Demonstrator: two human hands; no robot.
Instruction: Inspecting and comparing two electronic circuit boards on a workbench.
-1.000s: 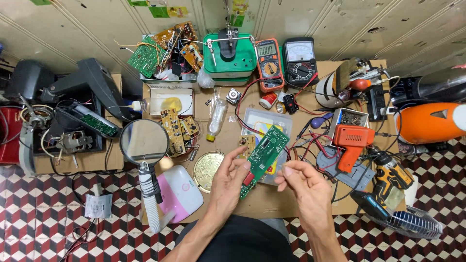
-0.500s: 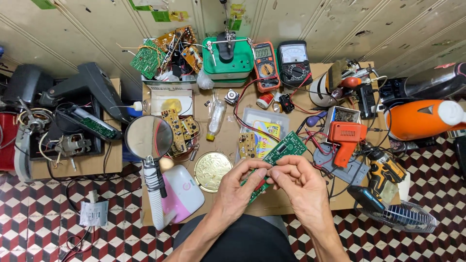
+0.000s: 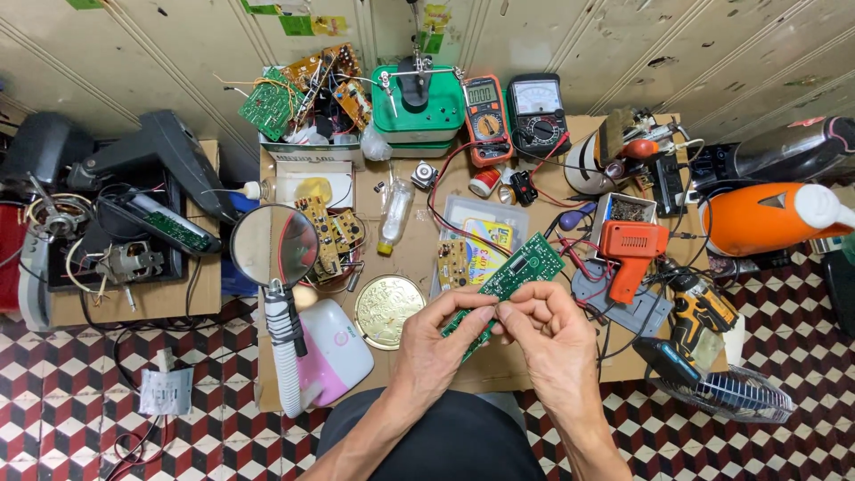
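Both hands meet over the near edge of the cluttered table (image 3: 419, 258), sharing one long green circuit board (image 3: 512, 278). The left hand (image 3: 436, 343) is closed on the board's near, lower end, fingers curled over its edge. The right hand (image 3: 548, 325) pinches the board just beside it, thumb and forefinger pressed together at the near end — so each hand has a firm hold on the same piece. The board is a narrow strip, its long axis running on a slant: the held end points down and left toward the person, the free end points up and right, away toward the orange soldering gun (image 3: 631, 249). It is lifted off the table, above a clear plastic box (image 3: 481, 230). A round brass-coloured disc (image 3: 387, 310) lies just left of the left hand, a magnifying glass (image 3: 274, 245) farther left.
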